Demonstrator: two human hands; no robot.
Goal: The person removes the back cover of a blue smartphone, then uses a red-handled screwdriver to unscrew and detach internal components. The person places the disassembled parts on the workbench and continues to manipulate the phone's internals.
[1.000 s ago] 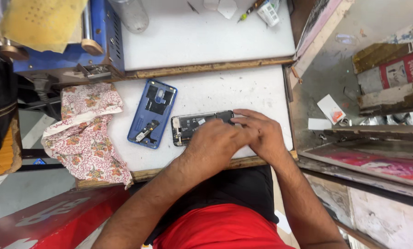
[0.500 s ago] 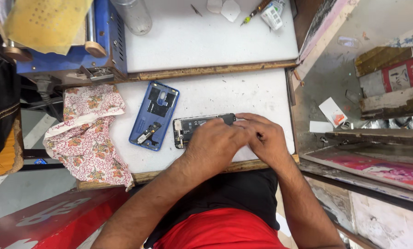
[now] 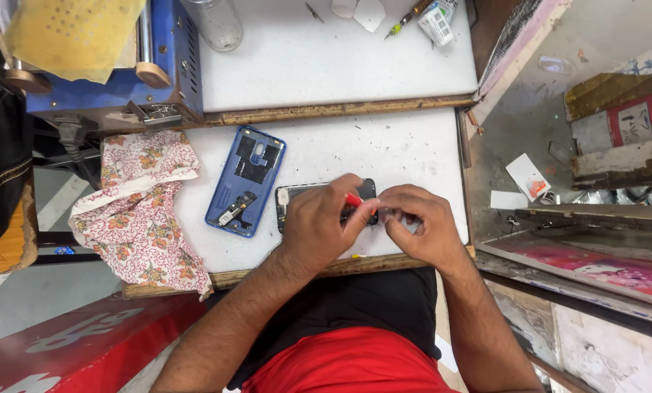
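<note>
Near the front edge of the white worktop (image 3: pixel 384 145), the left hand (image 3: pixel 318 225) pinches a small red-handled tool (image 3: pixel 354 200) over an opened dark phone body (image 3: pixel 291 200), lying flat. The right hand (image 3: pixel 420 225) curls closed just beside it; whether it grips anything I cannot tell. A slip of the tool tip could scratch exposed parts, since both hands crowd one small spot. Left of the phone lies a blue plastic back cover (image 3: pixel 246 182), inside up; beyond it, a floral cloth (image 3: pixel 140 211).
</note>
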